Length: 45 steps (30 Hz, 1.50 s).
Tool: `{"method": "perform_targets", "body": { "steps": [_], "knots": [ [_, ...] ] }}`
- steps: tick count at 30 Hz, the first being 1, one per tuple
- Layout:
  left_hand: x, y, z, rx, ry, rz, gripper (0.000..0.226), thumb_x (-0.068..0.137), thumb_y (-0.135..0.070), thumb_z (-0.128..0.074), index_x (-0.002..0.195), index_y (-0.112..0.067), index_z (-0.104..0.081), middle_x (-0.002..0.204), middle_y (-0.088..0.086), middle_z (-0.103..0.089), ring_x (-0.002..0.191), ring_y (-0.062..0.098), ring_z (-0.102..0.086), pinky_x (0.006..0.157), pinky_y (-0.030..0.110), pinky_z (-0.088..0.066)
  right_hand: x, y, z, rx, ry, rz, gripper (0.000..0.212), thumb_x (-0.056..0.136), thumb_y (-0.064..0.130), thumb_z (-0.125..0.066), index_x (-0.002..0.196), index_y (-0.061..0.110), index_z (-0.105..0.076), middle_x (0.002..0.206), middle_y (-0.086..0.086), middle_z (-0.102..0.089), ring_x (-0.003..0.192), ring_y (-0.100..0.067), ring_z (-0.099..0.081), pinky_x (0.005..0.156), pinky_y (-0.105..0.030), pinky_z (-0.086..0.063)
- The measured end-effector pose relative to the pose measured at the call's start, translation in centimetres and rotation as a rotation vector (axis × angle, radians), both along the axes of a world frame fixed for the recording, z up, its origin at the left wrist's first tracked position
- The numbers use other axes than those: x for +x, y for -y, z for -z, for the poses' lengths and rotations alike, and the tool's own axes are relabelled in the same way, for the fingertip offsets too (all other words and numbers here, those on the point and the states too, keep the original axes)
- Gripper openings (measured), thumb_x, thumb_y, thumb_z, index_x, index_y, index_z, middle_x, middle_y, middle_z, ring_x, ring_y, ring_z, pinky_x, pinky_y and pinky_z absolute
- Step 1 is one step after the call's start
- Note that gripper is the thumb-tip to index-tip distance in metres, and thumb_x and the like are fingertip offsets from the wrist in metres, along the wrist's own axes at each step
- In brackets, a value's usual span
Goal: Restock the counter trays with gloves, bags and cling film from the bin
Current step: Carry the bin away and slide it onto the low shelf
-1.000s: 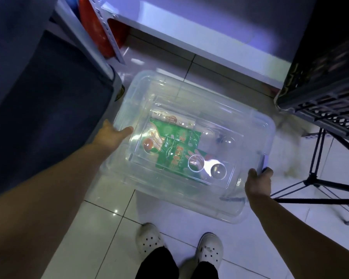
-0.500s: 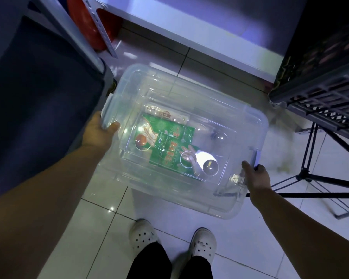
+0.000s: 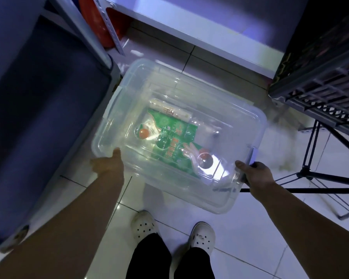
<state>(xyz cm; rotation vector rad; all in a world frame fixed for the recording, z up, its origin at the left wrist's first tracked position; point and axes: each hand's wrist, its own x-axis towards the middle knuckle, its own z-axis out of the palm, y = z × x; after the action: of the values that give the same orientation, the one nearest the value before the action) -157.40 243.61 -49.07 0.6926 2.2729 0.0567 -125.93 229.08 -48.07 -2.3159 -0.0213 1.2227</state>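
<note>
A clear plastic bin (image 3: 214, 93) with its lid on is held above the tiled floor, tilted in front of me. Through the lid I see a green printed packet (image 3: 175, 141) and a pale box (image 3: 170, 110) beside it. My left hand (image 3: 107, 166) grips the bin's near left corner, thumb on the rim. My right hand (image 3: 254, 175) holds the near right end, just below the side latch (image 3: 252, 155).
A dark blue cabinet (image 3: 38, 117) with a metal leg stands close on the left. A white shelf edge (image 3: 189, 35) runs across the back. A black crate rack (image 3: 320, 77) and a tripod's legs (image 3: 314, 174) crowd the right. My white clogs (image 3: 143, 226) stand below the bin.
My left hand slid from the bin's left side latch down to the near left corner. The bin has come closer to me and turned a little. My right hand keeps its hold.
</note>
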Motion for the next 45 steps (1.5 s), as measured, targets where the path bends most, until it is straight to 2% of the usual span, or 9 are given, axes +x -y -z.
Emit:
{"method": "perform_targets", "body": {
  "steps": [3, 5, 16, 22, 28, 33, 36, 40, 45],
  "knots": [
    [1.4, 2.6, -1.9, 0.046, 0.475, -0.401, 0.008, 0.090, -0.014, -0.059, 0.088, -0.007, -0.056, 0.096, 0.015, -0.053, 0.080, 0.023, -0.055, 0.074, 0.039, -0.050, -0.9, 0.1, -1.8, 0.029, -0.032, -0.049, 0.032, 0.077, 0.008, -0.073, 0.057, 0.005, -0.049, 0.049, -0.009, -0.043, 0.041, -0.019, -0.035, 0.045, -0.027, -0.031],
    [1.8, 2.9, -3.7, 0.095, 0.559, -0.530, 0.020, 0.088, -0.006, -0.060, 0.070, -0.007, -0.050, 0.077, 0.010, -0.050, 0.065, 0.017, -0.049, 0.064, 0.033, -0.048, -1.1, 0.0, -3.4, 0.044, -0.065, -0.052, 0.025, 0.077, 0.006, -0.071, 0.062, 0.000, -0.052, 0.049, -0.010, -0.043, 0.041, -0.021, -0.036, 0.045, -0.026, -0.032],
    [2.8, 1.3, -18.0, 0.297, 0.484, -0.407, 0.014, 0.074, -0.003, -0.074, 0.076, -0.004, -0.060, 0.069, 0.005, -0.058, 0.056, 0.016, -0.054, 0.039, 0.020, -0.047, -0.2, 3.1, -15.8, 0.047, -0.291, 0.118, 0.024, 0.076, -0.001, -0.064, 0.054, -0.005, -0.056, 0.048, -0.016, -0.050, 0.049, -0.027, -0.044, 0.056, -0.031, -0.038],
    [4.1, -1.8, -26.4, 0.414, 0.567, -0.198, 0.017, 0.081, -0.003, -0.066, 0.095, 0.005, -0.063, 0.072, 0.010, -0.060, 0.057, 0.020, -0.056, 0.049, 0.024, -0.047, -0.2, 1.7, -22.1, 0.176, -0.288, 0.137, 0.024, 0.079, -0.006, -0.057, 0.055, -0.002, -0.058, 0.035, -0.019, -0.049, 0.037, -0.026, -0.052, 0.052, -0.032, -0.049],
    [6.2, -8.6, -29.8, 0.415, 0.706, -0.143, 0.028, 0.076, -0.004, -0.064, 0.103, 0.002, -0.061, 0.104, 0.027, -0.067, 0.091, 0.043, -0.067, 0.083, 0.063, -0.052, -1.0, -1.8, -24.4, 0.245, -0.291, 0.216, 0.014, 0.077, -0.005, -0.059, 0.063, -0.006, -0.058, 0.044, -0.016, -0.057, 0.052, -0.028, -0.056, 0.056, -0.030, -0.048],
    [8.5, -14.9, -29.2, 0.435, 0.620, 0.031, 0.027, 0.080, -0.006, -0.065, 0.105, 0.002, -0.061, 0.086, 0.014, -0.067, 0.071, 0.027, -0.066, 0.051, 0.024, -0.052, -2.8, -4.4, -24.2, 0.266, -0.312, 0.359, 0.006, 0.078, -0.001, -0.061, 0.074, -0.004, -0.057, 0.047, -0.014, -0.059, 0.054, -0.025, -0.057, 0.053, -0.029, -0.051],
    [9.4, -18.4, -29.4, 0.421, 0.567, 0.244, 0.026, 0.083, -0.009, -0.064, 0.104, 0.006, -0.063, 0.081, 0.013, -0.062, 0.067, 0.023, -0.060, 0.057, 0.024, -0.046, -4.5, -6.1, -24.2, 0.233, -0.306, 0.428, 0.011, 0.079, 0.007, -0.065, 0.072, 0.003, -0.057, 0.043, -0.010, -0.057, 0.061, -0.027, -0.055, 0.051, -0.035, -0.049],
    [9.3, -20.7, -30.4, 0.405, 0.703, 0.440, 0.021, 0.088, -0.003, -0.055, 0.109, -0.006, -0.058, 0.074, 0.006, -0.060, 0.048, 0.005, -0.058, 0.035, 0.012, -0.038, -6.3, -8.9, -24.5, 0.281, -0.319, 0.576, 0.026, 0.081, 0.007, -0.062, 0.058, 0.005, -0.051, 0.037, -0.007, -0.054, 0.047, -0.019, -0.056, 0.065, -0.033, -0.047],
    [8.2, -17.6, -30.5, 0.355, 0.877, 0.346, 0.025, 0.087, 0.006, -0.053, 0.105, -0.012, -0.056, 0.086, 0.001, -0.068, 0.074, 0.012, -0.064, 0.068, 0.019, -0.055, -9.2, -14.6, -25.6, 0.400, -0.421, 0.841, 0.020, 0.084, 0.003, -0.063, 0.068, 0.006, -0.053, 0.042, -0.005, -0.056, 0.039, -0.013, -0.058, 0.049, -0.022, -0.054]
  ]
}}
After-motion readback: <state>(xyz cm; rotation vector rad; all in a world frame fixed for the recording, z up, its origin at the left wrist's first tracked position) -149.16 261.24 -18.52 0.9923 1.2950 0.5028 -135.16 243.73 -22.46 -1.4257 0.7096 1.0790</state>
